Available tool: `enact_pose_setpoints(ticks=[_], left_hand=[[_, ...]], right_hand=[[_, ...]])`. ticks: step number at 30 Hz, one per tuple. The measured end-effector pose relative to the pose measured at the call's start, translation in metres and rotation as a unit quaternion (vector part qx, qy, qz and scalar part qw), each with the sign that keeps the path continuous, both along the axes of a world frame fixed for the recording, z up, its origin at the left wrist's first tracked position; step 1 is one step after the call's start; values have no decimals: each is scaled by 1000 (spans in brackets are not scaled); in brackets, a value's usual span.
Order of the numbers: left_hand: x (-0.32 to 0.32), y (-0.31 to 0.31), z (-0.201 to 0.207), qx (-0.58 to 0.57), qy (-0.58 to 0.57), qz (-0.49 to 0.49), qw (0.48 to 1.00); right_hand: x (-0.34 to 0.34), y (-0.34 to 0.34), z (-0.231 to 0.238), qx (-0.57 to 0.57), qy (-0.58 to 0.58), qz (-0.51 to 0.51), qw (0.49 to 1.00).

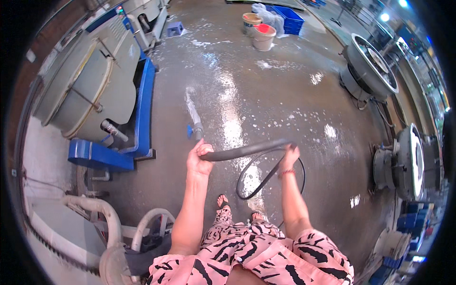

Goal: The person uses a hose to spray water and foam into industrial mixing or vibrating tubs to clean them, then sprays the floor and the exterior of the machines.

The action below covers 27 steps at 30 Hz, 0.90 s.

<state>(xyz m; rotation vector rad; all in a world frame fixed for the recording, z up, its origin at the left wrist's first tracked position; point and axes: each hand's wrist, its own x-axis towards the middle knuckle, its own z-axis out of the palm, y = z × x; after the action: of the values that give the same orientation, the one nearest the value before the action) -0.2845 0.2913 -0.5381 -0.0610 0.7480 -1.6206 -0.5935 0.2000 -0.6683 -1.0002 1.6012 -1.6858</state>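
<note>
— Hands first: what are they doing?
— Both are closed around a black rubber belt [247, 164]. The left hand [198, 159] grips one end of the stretched top run, the right hand [289, 156] grips the other, and the rest hangs below as a loop over the wet concrete floor [266, 95], in front of the sandalled feet.
— Around them, biggest first?
— A large grey drum machine [83, 78] on a blue frame [142, 114] at the left. Round grey machines [370, 66] along the right. Two buckets [263, 37] and a blue crate [289, 19] far ahead. A grey pipe with a blue valve [194, 121] lies just beyond the left hand.
</note>
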Motion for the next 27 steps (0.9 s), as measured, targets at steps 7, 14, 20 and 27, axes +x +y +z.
enact_pose_setpoints(ticks=[7,14,20,27], left_hand=[[-50,-37,-15,-77,168,-197,963],[-104,-102,5,-129,164,-255,944],[-94,-210,-24,-124,146,-239,952],[-35,-325,-82,-47,2,-240,970]], right_hand=[[-54,-70,238,-240,167,-81,953],[-83,-89,334,-435,332,-133,826],[-136,-172,249,-278,380,-124,874],[-159,-276,124,14,444,297,845]])
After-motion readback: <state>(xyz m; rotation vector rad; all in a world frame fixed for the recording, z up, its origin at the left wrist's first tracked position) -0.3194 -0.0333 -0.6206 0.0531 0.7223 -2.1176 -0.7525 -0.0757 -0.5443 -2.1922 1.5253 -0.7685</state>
